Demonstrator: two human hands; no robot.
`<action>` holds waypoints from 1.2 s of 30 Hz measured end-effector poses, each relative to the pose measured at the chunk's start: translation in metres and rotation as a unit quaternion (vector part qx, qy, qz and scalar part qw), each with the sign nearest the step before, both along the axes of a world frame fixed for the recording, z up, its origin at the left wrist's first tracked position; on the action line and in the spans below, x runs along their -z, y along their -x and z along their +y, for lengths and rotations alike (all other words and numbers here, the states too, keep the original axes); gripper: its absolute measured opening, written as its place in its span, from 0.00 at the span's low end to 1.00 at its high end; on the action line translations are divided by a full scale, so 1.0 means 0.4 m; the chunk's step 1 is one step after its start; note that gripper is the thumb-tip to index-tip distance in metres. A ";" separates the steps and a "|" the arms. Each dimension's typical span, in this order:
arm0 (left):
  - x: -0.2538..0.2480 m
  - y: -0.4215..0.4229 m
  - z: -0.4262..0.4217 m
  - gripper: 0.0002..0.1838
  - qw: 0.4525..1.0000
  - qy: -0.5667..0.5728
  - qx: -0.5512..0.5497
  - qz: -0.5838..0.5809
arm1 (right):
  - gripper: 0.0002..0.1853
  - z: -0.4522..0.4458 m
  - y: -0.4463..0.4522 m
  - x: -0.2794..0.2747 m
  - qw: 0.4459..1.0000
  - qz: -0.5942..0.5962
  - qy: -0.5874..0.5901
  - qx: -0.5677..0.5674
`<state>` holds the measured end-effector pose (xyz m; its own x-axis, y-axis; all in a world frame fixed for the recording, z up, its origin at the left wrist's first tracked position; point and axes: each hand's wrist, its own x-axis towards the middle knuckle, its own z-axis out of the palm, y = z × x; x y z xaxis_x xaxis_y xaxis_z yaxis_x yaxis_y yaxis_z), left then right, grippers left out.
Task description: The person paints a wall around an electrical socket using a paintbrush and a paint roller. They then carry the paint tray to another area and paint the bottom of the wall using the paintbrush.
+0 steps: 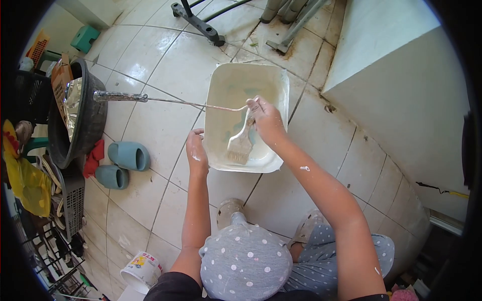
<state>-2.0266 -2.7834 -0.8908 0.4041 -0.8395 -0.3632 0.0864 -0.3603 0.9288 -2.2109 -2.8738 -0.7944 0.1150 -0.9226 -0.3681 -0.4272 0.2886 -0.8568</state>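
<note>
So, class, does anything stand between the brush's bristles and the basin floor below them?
Nothing visible does: the brush, held in the right hand, has its bristles over the basin. The metal rod crosses the basin beyond the bristles, not under them.

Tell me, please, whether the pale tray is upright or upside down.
Upright: the pale tray opens upward, its inside visible around the brush, with the left hand at its edge.

right hand point(266, 120): grips paintbrush point(240, 146), bristles below it | metal rod point(188, 103): runs leftward from right hand, beyond left hand point(196, 153) | left hand: at side of tub point(216, 143) | blue slippers point(131, 155): left of left hand
</note>
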 end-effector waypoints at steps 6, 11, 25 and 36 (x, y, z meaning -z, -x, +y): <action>-0.010 -0.011 0.001 0.21 0.999 -0.027 0.025 0.002 | 0.15 0.092 -0.039 0.009 0.979 0.034 0.158 -0.121; 0.000 -0.010 0.002 0.20 1.000 -0.022 0.000 0.013 | 0.16 0.074 -0.034 0.009 0.997 -0.047 0.016 0.065; -0.036 0.001 -0.008 0.17 0.998 -0.028 -0.037 0.043 | 0.17 -0.054 0.108 -0.005 0.899 -0.217 -0.030 0.379; -0.057 0.002 -0.011 0.19 0.999 -0.025 -0.034 -0.003 | 0.12 0.103 -0.040 0.056 0.970 -0.169 0.039 0.169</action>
<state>-2.0275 -2.7879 -0.8682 0.4628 -0.7902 -0.4017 0.1068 -0.4001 0.9102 -2.1947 -2.8325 -0.8166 -0.0968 -0.9521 -0.2901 -0.0102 0.2924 -0.9562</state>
